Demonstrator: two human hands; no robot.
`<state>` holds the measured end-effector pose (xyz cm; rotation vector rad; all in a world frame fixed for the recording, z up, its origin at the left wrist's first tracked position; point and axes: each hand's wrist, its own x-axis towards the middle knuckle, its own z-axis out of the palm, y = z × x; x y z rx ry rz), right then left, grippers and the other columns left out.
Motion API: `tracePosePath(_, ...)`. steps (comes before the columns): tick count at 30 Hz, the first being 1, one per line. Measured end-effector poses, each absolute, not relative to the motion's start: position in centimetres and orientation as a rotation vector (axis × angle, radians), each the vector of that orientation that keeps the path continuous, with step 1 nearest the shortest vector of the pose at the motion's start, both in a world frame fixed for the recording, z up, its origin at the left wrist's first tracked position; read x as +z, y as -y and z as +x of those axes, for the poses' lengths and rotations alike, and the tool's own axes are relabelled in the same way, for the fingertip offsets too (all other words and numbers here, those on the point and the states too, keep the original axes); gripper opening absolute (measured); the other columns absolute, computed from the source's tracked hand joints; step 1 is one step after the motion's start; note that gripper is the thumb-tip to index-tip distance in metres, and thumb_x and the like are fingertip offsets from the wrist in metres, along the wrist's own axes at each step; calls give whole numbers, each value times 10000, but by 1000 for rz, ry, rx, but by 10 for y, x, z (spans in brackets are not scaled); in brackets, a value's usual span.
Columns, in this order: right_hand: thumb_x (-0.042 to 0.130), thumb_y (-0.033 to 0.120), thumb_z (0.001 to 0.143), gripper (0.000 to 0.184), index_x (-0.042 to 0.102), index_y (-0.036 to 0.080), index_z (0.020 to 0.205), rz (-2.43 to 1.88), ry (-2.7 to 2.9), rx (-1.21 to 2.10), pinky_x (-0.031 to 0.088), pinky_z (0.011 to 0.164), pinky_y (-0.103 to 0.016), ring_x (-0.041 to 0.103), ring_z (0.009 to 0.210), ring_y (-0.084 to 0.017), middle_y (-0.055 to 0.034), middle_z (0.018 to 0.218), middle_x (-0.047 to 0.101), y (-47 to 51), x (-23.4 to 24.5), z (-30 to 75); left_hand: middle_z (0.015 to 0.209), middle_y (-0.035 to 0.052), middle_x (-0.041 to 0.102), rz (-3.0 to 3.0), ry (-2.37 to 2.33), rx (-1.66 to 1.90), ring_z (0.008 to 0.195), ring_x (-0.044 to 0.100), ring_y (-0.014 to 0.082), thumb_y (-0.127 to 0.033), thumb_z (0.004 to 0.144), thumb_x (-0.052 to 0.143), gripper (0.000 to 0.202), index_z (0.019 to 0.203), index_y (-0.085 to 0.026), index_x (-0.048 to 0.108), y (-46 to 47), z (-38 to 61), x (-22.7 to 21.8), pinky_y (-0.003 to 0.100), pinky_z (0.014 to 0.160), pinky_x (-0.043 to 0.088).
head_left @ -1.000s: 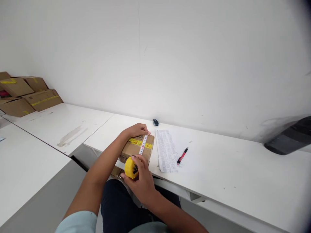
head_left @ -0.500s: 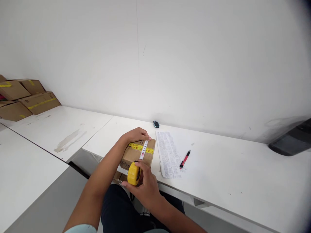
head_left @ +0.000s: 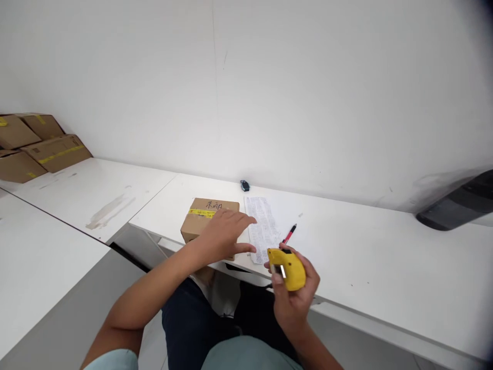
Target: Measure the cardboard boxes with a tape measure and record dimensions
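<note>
Your right hand [head_left: 296, 295] is closed around a yellow tape measure [head_left: 288, 268], gripping it from below with the fingers curled around its case; you hold it in the air just in front of the near edge of the white table [head_left: 385, 267], with its blade wound in and only the metal tip showing at the front face. Your left hand [head_left: 227, 234] is open, fingers stretched out and slightly spread, palm down over the right near part of a cardboard box [head_left: 202, 220]; whether the palm presses on the box you cannot tell from this view; the fingertips reach as far as the left edge of a sheet of paper [head_left: 264, 223]. The box stands on the table close to its near edge, with 1 strip of yellow tape across its top and dark handwriting beside it. The sheet, covered in small print, lies just to the right of the box; a red and black pen [head_left: 288, 235] lies touching its right edge, just beyond the tape measure. A small dark object [head_left: 245, 185] sits by the wall behind the paper; stacked boxes [head_left: 38, 149] stand far to the left on another table.
</note>
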<state>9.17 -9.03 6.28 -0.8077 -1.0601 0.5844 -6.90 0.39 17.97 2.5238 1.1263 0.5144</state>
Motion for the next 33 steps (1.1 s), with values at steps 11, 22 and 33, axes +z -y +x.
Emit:
tracePosePath(11, 699, 521, 783, 565, 487, 244, 1228, -1192, 802, 1096, 535, 683, -334, 634, 700, -161, -79, 1154, 635, 107, 23, 115, 1528, 89, 402, 2464, -1481, 438, 1414, 316, 344, -613, 727, 678, 803, 1419, -268, 462, -26, -165, 153, 513, 1166, 197)
tracePosePath(22, 763, 452, 764, 651, 501, 268, 1330, -779, 808, 1730, 541, 683, -326, 672, 817, -189, -90, 1261, 607, 81, 1, 79, 1338, 131, 567, 1749, -1782, 951, 1209, 540, 319, -594, 784, 619, 599, 1240, -206, 600, -78, -213, 153, 429, 1011, 436)
tracePosePath(33, 783, 420, 750, 680, 517, 324, 1368, -520, 930, 1671, 526, 899, -399, 642, 1021, -231, -51, 1215, 631, 42, 23, 47, 1182, 115, 625, 1108, -1443, 1188, 990, 661, 261, -664, 808, 550, 705, 1357, -259, 374, -23, -206, 99, 378, 796, 546)
